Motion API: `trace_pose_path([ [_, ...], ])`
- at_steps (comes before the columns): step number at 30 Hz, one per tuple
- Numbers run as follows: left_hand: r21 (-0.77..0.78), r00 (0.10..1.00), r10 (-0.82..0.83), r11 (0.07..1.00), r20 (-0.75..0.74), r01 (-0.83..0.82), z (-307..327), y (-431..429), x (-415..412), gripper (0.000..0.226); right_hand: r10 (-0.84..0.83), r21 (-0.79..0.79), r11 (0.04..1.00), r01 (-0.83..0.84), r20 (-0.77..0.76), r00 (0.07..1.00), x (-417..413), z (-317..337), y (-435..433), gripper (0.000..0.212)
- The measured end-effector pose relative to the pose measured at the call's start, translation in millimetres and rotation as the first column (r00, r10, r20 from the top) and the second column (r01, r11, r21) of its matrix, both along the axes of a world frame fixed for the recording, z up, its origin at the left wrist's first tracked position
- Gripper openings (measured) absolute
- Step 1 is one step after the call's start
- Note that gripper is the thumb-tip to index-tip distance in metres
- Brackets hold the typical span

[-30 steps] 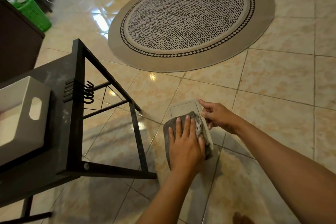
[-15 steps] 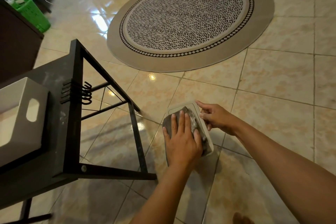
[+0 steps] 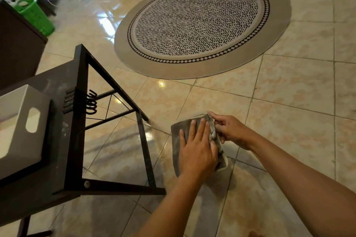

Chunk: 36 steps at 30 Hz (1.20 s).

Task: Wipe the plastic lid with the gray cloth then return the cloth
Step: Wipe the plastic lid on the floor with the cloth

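Note:
The gray cloth lies spread over the plastic lid, which is held above the tiled floor. Only a thin pale strip of the lid shows at the cloth's right and lower edge. My left hand presses flat on the cloth with fingers straight and pointing away from me. My right hand pinches the lid's right edge, fingertips near its far corner next to bunched cloth.
A black metal rack stands close on the left, with a white bin on its top and hooks on its side. Beyond the hands a round patterned rug covers the floor. A green basket sits far left.
My left hand has slid the cloth away from me along the lid, so the cloth now covers the far end that showed before. My right hand keeps its hold.

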<state>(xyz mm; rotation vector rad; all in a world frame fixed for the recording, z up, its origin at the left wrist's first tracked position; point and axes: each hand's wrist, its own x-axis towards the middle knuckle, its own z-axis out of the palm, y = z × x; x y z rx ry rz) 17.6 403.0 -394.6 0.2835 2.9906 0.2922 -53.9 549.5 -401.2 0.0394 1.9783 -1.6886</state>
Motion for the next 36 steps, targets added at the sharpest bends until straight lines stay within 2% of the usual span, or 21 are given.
trace_pose_path([
  [5, -0.029, 0.998, 0.067, 0.997, 0.022, -0.066, -3, -16, -45, 0.06, 0.004, 0.0, 1.0, -0.004, -0.015, 1.0, 1, 2, -4, 0.054],
  [8, -0.007, 0.989, 0.145, 0.989, 0.034, -0.145, 0, -24, -35, 0.06, 0.003, 0.042, 0.999, -0.001, -0.044, 0.999, 2, 3, -3, 0.055],
  [12, -0.008, 0.997, 0.081, 0.997, 0.01, -0.081, 5, -7, 28, 0.06, 0.003, 0.046, 0.999, -0.001, -0.052, 0.999, 3, 1, -2, 0.054],
  [15, -0.019, 0.999, 0.048, 0.999, 0.001, -0.048, -2, 6, 8, 0.06, 0.01, 0.048, 0.999, -0.008, -0.046, 0.999, 0, 0, -2, 0.053],
  [19, -0.028, 0.987, 0.158, 0.987, 0.043, -0.157, -1, -15, -32, 0.059, -0.003, 0.04, 0.999, 0.005, -0.034, 0.999, 3, 4, -5, 0.054],
  [21, -0.028, 0.983, 0.181, 0.983, 0.034, -0.18, 2, -22, -15, 0.059, -0.013, 0.038, 0.999, 0.015, -0.038, 0.999, 2, 5, -5, 0.056],
  [25, 0.033, 0.996, 0.088, 0.996, 0.005, -0.088, 8, 0, 36, 0.061, -0.025, 0.024, 0.999, 0.026, -0.034, 0.999, -5, 1, -3, 0.054],
  [31, 0.0, 0.986, 0.153, 0.988, 0.067, -0.153, 3, 1, -43, 0.06, -0.039, 0.019, 0.999, 0.039, -0.004, 0.999, -5, 2, -10, 0.052],
  [36, 0.03, 0.993, 0.113, 0.993, 0.033, -0.114, 1, 5, -30, 0.061, -0.083, -0.028, 0.996, 0.083, 0.018, 0.996, -8, -1, -10, 0.055],
])
